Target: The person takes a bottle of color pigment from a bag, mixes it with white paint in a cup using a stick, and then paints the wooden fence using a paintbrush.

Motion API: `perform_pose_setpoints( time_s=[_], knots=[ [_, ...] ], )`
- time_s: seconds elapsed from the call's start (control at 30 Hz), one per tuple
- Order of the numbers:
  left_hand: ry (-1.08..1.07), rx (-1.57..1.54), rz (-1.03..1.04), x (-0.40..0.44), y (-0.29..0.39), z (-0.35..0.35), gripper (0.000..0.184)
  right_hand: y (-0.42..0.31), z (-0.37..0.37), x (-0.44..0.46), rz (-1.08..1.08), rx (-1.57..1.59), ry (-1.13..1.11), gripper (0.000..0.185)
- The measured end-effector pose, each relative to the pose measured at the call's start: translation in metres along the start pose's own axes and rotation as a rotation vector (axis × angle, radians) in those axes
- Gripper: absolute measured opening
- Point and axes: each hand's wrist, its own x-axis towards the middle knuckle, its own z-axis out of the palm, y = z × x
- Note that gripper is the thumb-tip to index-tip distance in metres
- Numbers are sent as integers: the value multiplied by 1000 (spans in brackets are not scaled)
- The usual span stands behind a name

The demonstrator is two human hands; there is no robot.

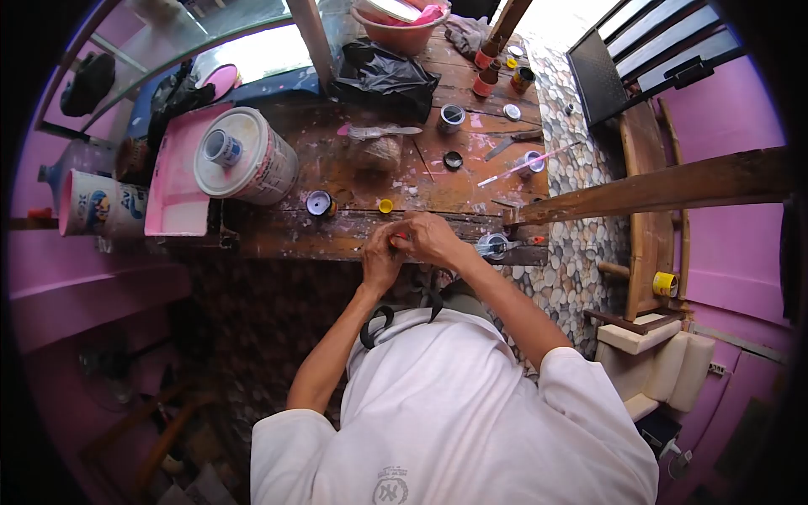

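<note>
- A small red thing is between the fingertips of both hands, at the near edge of the brown wooden table.
- The left hand and the right hand touch each other. Their fingers are bent in and pinch the red thing. I can't tell which hand grips it more.
- Just past the hands sits a little round yellow cap. To its left is a small open can with pale stuff inside.
- Close to the right hand is a see-through round jar, with a red-tipped stick reaching out to the right.
- A thick brown wooden beam cuts across the right side and hides some of the floor.
- A big round white bucket stands on the left, next to a boxy pink tray with straight sides.
- Farther back lies a shiny, crumpled black plastic bag.
- The table is made of long boards, rough and full of paint spots. The floor has a pattern of round pebbles.
- Fingers cover most of the red thing, so I can't tell its shape, its long side or which way it points.
</note>
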Motion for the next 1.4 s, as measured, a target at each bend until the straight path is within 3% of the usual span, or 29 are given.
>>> perform_pose_setpoints(
  time_s=[0.1, 0.23, 0.3, 0.37, 0.43, 0.53, 0.6, 0.73, 0.83, 1.0, 1.27, 1.4],
  knots=[
    [-203, -44, -60, 6, -6, -10, 53, 6, -4, 16, -42, -87, -122, 15],
    [-186, -164, -80, 9, -10, -12, 49, 8, -10, 26, -153, -151, -176, 12],
    [-199, -89, -26, 8, -3, -18, 45, 6, -10, 29, -205, -368, -237, 15],
    [-204, -9, 21, 8, 1, -24, 40, 6, -11, 27, -304, -357, -223, 16],
    [-232, -128, -45, 5, -3, -22, 34, 3, -13, 26, -401, -342, -211, 18],
    [-211, -55, 77, 2, -9, -21, 43, 5, -13, 23, -393, -366, -279, 20],
    [-212, -60, 53, 0, -10, -20, 42, 10, -9, 24, -534, -423, -243, 18],
    [-229, -34, 24, -1, -7, -20, 40, 13, -8, 28, -521, -431, -300, 23],
    [-215, -102, -3, 0, -6, -18, 39, 11, -6, 26, -595, -452, -224, 22],
    [-189, -23, -20, -1, 3, -17, 41, -1, -22, 26, -434, -397, -327, 16],
    [-251, 71, -72, -2, 2, -17, 44, -2, -9, 37, -472, -467, -349, 13],
    [-181, 27, 94, -3, -3, -15, 39, 7, -2, 42, -557, -423, -423, 22]
  ],
)
